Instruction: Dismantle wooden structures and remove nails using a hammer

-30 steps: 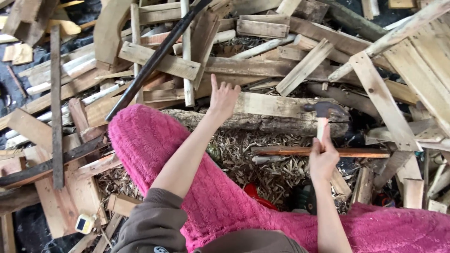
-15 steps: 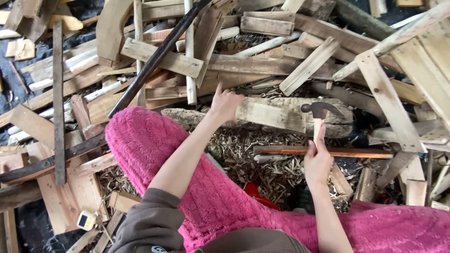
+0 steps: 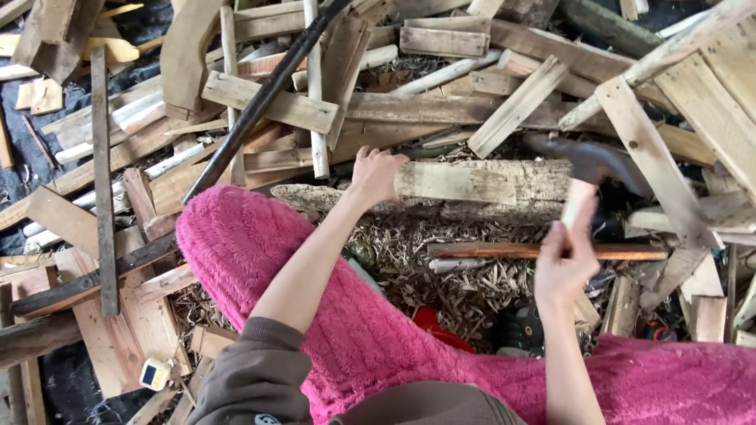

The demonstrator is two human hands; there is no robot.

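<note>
The person sat on the ground amid a heap of scrap timber, legs in fluffy pink trousers (image 3: 260, 260) stretched out to either side, with a rough log (image 3: 472, 193) lying crosswise in front of them on a litter of wood chips (image 3: 441, 267). The left hand (image 3: 376, 175) rested on the near end of a pale flat piece of wood (image 3: 457, 182) that lay along the top of the log, fingers (image 3: 370, 157) curled down over its edge and pressing on it. The right hand (image 3: 563, 264) was raised above the chips, fingers clenched round the light wooden handle of a hatchet (image 3: 587, 169), whose dark head hung over the right end of the log, blurred; I could not tell whether the blade touched the bark. Just below that hand a thin reddish stick (image 3: 630, 252) lay flat on the chips, parallel to the log and apart from it. A long dark pole (image 3: 260, 102) slanted across the planks beyond the left knee, and boards (image 3: 268, 102) of many lengths were piled behind the log. Near the left leg, low down, a small yellow and white tape measure (image 3: 155, 374) lay among the offcuts, well apart from both hands
</note>
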